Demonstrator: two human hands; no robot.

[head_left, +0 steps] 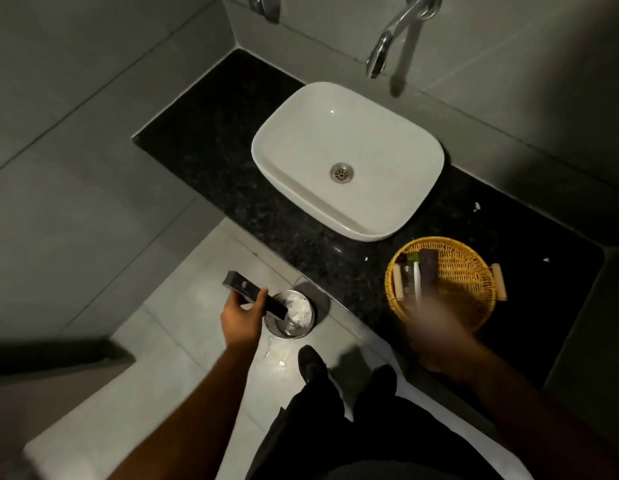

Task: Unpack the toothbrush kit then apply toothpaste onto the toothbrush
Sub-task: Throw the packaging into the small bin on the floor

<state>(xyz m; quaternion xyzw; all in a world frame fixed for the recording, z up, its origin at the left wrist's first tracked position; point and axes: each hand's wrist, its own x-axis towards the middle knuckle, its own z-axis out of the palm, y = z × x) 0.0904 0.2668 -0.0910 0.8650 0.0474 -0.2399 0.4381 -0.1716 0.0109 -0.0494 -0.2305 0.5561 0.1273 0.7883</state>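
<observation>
Cardboard, dark and slim: the kit box (pixel 254 297) is clenched in the left hand (pixel 239 318) and held over the metal bin (pixel 291 318) on the floor, probably so the packaging can drop in; the right hand (pixel 436 336) is motion-blurred at the near rim of the wicker basket (pixel 470 271), so I cannot tell its grip; a white toothbrush-like piece (pixel 419 282) and dark packets (pixel 429 268) lie inside the basket; the basket sits near the table (pixel 204 133) front edge, well apart from the basin (pixel 349 157); open floor surrounds the bin.
</observation>
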